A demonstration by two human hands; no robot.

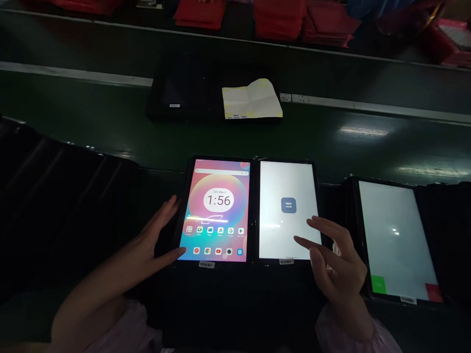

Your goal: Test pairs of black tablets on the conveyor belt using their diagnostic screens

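Note:
Two lit tablets lie side by side in front of me. The left tablet point(217, 211) shows a colourful home screen with a clock reading 1:56 and rows of app icons. On the right tablet point(281, 186) the screen is white, with a blue equals-sign icon in the middle. My left hand point(152, 240) is spread at the left tablet's left edge, its thumb over the screen's lower left corner. Above the right tablet's lower right part hovers my right hand point(338, 260), fingers apart and index finger extended; whether that fingertip touches the glass I cannot tell.
A third tablet point(397, 230) with a white screen and green and red corner squares lies to the right. Farther back, a creased paper point(252, 100) rests on a dark tray beside a dark tablet point(186, 86). Stacks of red pouches point(279, 19) line the far side.

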